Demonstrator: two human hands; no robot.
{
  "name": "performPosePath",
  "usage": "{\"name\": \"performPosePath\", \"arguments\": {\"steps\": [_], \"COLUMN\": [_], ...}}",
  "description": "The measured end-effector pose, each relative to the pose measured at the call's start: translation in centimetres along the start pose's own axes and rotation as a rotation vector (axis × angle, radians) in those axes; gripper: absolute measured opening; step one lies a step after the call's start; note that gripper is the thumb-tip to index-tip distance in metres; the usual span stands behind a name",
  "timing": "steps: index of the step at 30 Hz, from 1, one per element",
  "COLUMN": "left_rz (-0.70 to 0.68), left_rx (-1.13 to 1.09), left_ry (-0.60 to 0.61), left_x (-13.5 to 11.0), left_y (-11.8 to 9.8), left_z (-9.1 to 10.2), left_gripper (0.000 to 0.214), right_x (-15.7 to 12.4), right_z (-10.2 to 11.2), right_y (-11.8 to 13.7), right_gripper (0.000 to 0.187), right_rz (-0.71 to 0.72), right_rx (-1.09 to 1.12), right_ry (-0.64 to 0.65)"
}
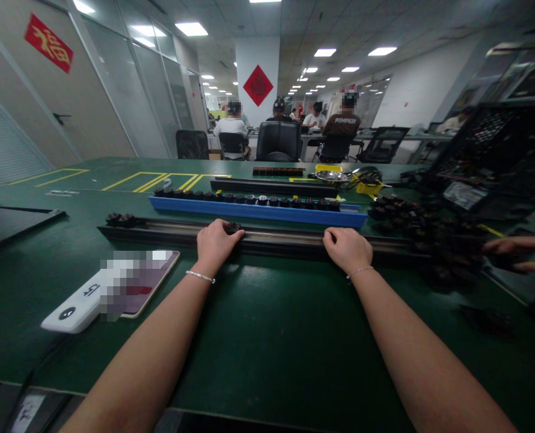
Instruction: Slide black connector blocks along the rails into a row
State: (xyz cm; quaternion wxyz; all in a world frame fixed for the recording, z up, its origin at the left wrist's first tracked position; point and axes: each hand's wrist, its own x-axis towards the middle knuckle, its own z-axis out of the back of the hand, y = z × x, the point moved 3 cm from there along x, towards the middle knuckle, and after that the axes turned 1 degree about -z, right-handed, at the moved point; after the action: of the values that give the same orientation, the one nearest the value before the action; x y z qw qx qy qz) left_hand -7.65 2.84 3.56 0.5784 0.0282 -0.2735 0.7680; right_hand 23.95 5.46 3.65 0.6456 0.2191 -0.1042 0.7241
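Observation:
A long dark metal rail [285, 238] lies across the green table in front of me. My left hand [216, 243] rests on it with fingers curled around a small black part [232, 228] that sits on the rail. My right hand [346, 248] is closed on the rail's near edge further right; I cannot make out anything in it. A few more black parts [119, 220] sit at the rail's left end. Behind the rail lies a blue tray [258, 210] carrying a row of black parts.
A heap of black parts [412, 219] lies at the right, under a black crate [497, 156]. Another person's hand [517, 249] reaches in from the right edge. A phone [136, 282] on a white box lies at the left. More rails and a metal bowl [331, 175] sit farther back.

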Motion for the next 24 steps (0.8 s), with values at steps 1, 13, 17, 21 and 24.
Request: {"name": "performPosePath", "arguments": {"steps": [1,13,17,21,24], "left_rz": [0.0,-0.001,-0.017,-0.028,-0.039], "left_rx": [-0.003,-0.056,-0.077,-0.087,-0.097], "left_ry": [0.001,0.026,0.035,0.039,0.047], "left_x": [-0.01,-0.05,-0.1,-0.15,-0.21], "left_y": [0.02,-0.14,-0.24,-0.31,-0.36], "left_z": [-0.04,-0.05,-0.27,-0.4,-0.44], "left_gripper": [0.044,0.045,0.043,0.041,0.04], "right_x": [0.0,-0.06,-0.01,0.06,0.05], "right_z": [0.0,0.05,-0.11,-0.14,-0.06], "right_y": [0.0,0.0,-0.1,-0.12,-0.07], "right_gripper": [0.035,0.035,0.035,0.036,0.035], "right_rz": [-0.001,0.003,0.009,0.007,0.003], "right_rx": [0.0,0.0,-0.004,0.003,0.003], "right_ry": [-0.002,-0.007,-0.011,-0.003,-0.002]}}
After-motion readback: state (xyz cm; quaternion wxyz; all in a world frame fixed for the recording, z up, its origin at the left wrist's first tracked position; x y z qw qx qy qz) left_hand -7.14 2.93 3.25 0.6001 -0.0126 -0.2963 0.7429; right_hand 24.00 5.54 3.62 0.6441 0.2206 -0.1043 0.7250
